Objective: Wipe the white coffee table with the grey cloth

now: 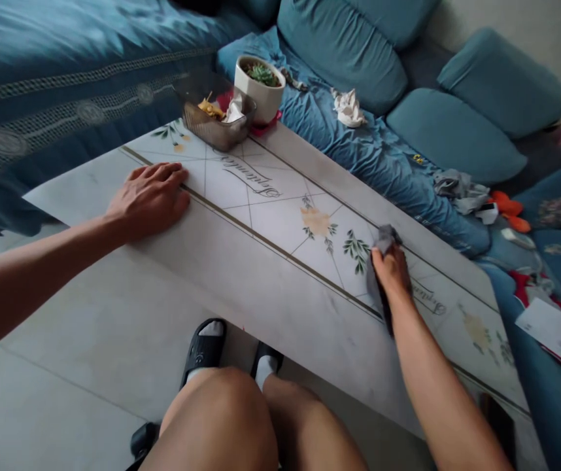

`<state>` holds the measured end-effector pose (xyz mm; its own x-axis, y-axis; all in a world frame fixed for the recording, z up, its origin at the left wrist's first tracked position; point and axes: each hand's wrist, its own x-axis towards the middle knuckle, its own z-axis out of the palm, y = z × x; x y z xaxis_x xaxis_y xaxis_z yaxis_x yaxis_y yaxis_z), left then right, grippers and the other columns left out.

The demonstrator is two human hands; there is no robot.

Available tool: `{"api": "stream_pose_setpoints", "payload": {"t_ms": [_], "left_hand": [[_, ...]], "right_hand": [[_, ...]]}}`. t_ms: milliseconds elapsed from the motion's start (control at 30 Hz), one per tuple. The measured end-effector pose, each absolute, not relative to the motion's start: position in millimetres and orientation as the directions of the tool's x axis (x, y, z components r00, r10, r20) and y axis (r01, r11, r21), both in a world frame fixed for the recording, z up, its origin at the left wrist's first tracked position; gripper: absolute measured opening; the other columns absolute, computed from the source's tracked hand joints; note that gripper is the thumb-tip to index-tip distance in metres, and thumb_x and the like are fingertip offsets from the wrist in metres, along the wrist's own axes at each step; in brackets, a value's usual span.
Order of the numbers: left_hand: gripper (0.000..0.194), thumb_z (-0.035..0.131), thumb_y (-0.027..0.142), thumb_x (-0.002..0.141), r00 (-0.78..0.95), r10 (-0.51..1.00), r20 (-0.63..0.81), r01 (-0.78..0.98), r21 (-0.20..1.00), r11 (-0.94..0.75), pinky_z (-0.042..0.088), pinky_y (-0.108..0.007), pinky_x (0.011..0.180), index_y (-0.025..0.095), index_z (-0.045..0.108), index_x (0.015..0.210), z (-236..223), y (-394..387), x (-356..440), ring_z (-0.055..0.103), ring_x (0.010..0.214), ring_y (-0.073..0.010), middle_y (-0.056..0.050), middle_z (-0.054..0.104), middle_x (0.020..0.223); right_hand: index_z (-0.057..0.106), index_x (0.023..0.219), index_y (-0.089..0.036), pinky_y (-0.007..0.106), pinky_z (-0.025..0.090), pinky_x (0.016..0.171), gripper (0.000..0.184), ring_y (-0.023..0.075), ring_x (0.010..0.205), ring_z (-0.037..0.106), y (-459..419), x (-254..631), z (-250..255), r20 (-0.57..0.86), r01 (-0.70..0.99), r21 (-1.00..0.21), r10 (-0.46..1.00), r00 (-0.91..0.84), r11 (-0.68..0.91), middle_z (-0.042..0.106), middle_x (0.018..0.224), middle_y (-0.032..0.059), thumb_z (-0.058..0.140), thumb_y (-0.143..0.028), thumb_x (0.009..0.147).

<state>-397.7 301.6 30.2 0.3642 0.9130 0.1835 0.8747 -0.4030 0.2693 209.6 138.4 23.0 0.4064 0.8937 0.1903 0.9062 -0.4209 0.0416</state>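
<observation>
My left hand [149,198] lies flat, palm down and fingers together, on the white low table [261,288] near its left end. My right hand [391,269] is closed on a grey cloth [382,241] pressed against the tabletop further right, on the floral printed panel. The cloth bunches above my knuckles and hangs down beside my wrist.
A clear brown tray with scraps [214,118] and a white pot with a succulent [259,86] stand at the table's far end. A blue sofa [359,131] with cushions, crumpled tissue [348,108], clothes and an orange toy [509,209] lies behind. My knees and black slippers are below.
</observation>
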Motion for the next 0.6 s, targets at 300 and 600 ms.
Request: {"api": "stream_pose_setpoints", "payload": {"t_ms": [300,600], "left_hand": [[0.064,0.039,0.043,0.117,0.364,0.912,0.189,0.878,0.256,-0.404,0.026,-0.050,0.144,0.008,0.053,0.170,39.9,296.1,-396.9,0.043,0.168,-0.0269,-0.015,0.050,0.182],[0.067,0.036,0.043,0.118,0.389,0.901,0.193,0.878,0.220,-0.426,0.025,-0.049,0.145,0.006,0.049,0.172,32.1,301.9,-399.0,0.041,0.169,-0.0239,-0.015,0.046,0.185]], "right_hand": [[0.048,0.178,-0.006,0.055,0.021,0.148,0.073,0.0403,0.179,0.026,179.0,-74.7,33.7,0.111,0.966,-0.216,0.986,-0.124,0.146,0.034,0.191,0.0167,0.048,-0.046,0.117],[0.040,0.183,-0.024,0.063,0.038,0.142,0.072,0.0350,0.176,0.037,-83.3,113.5,12.3,0.139,0.974,-0.227,0.990,0.035,-0.002,0.045,0.186,0.0126,0.044,-0.049,0.116]]}}
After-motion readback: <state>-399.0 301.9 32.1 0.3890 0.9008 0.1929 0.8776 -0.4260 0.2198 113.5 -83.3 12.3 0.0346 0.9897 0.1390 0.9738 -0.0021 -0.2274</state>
